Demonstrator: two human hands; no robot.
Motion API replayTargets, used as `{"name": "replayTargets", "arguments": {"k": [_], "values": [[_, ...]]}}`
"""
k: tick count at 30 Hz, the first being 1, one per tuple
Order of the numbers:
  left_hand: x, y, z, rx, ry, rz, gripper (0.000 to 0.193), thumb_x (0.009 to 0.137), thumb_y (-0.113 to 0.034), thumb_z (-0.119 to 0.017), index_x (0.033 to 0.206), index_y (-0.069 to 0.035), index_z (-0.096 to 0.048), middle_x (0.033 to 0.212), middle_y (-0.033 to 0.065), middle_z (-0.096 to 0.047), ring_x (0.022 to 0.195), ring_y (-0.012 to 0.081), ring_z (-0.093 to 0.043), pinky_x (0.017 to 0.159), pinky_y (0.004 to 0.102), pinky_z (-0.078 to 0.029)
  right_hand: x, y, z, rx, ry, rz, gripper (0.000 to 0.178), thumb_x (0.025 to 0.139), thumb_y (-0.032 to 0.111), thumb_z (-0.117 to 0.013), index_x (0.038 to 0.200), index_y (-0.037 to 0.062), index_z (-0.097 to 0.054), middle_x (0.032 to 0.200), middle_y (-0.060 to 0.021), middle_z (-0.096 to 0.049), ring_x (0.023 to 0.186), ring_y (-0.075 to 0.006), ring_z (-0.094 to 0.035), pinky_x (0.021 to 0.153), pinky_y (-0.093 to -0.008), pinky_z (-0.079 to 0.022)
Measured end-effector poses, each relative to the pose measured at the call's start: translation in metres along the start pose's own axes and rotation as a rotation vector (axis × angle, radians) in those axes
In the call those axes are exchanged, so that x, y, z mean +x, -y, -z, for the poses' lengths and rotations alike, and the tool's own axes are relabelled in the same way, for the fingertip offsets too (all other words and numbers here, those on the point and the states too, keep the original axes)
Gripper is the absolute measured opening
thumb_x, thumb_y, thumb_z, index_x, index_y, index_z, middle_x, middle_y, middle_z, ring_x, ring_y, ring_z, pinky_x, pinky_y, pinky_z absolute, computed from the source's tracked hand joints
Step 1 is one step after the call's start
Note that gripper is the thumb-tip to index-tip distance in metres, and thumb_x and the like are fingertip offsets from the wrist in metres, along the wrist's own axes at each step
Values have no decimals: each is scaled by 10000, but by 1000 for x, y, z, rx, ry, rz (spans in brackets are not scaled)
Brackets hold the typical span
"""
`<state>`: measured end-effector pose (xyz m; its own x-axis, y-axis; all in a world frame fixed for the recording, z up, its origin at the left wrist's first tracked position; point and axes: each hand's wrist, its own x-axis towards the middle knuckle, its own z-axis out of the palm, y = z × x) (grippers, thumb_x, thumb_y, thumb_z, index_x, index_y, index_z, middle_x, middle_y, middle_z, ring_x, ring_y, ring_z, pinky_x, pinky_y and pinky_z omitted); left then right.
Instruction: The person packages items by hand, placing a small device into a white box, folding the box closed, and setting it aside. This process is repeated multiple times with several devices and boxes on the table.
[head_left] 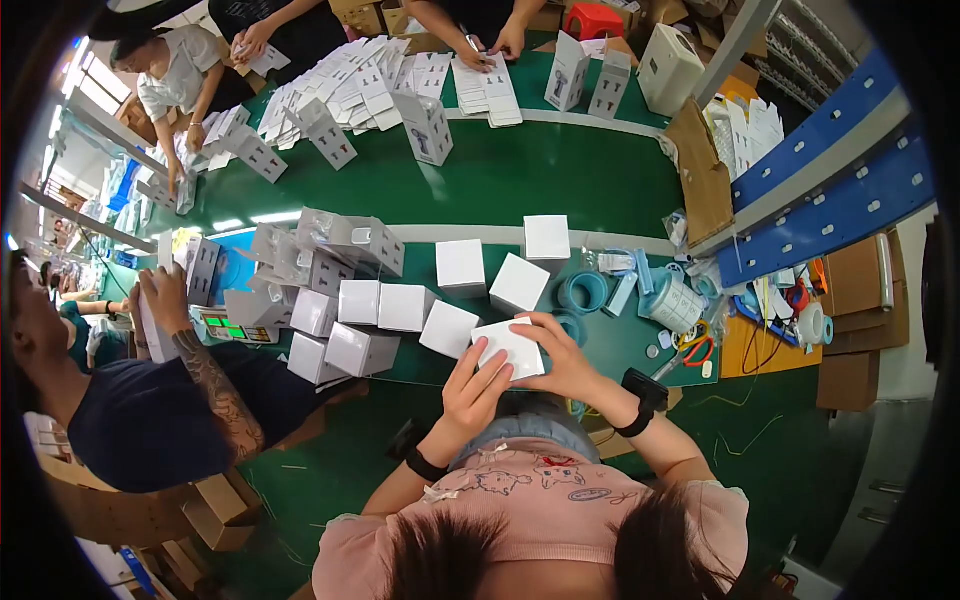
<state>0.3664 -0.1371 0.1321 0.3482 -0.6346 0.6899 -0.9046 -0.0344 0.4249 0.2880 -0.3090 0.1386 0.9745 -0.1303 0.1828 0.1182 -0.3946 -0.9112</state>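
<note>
Just above the table's near edge, I hold a white carton (513, 346) between both hands. My left hand (472, 388) presses its fingers along the near left side of it. My right hand (562, 352) wraps round its right side, with fingertips on the top edge. Close by on the left stands another white carton (450, 329). Beyond my hands are three more, a tilted white carton (519, 284), one to its left (460, 267) and one at the back (546, 240). To the left, several closed white cartons (361, 350) stand in a cluster.
At my right lie teal tape rolls (583, 292), a white tub (675, 304) and orange-handled scissors (697, 350). A co-worker (170, 400) sits at my left by a scale (238, 327). Across the green conveyor belt (560, 170), people handle flat printed cartons (345, 85).
</note>
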Motion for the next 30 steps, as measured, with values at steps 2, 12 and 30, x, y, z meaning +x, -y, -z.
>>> {"name": "replayTargets", "arguments": {"k": [2,12,30], "values": [[-6,9,-5,-23,10,29,254,726,23,-617,980,23,-630,1110,156,-579,1098,417,-512,870,478,-463,4,-1,0,-1,32,-54,665,629,104,-768,1232,103,-486,1291,-133,-384,1187,-317,-423,958,-376,-390],[-55,45,-54,35,88,57,239,776,-34,-563,1007,-24,-626,1142,114,-578,1114,322,-517,866,410,-444,150,-31,94,172,-98,-102,523,732,108,-670,1226,59,-506,1116,-38,-576,1064,-140,-521,820,-293,-471],[-16,-14,-35,-74,126,154,236,700,-3,-635,930,-48,-607,1120,127,-572,1040,257,-517,833,374,-387,327,-84,112,-254,-464,64,845,552,178,-766,1273,55,-344,1082,-230,-524,1032,-352,-521,871,-380,-433]]}}
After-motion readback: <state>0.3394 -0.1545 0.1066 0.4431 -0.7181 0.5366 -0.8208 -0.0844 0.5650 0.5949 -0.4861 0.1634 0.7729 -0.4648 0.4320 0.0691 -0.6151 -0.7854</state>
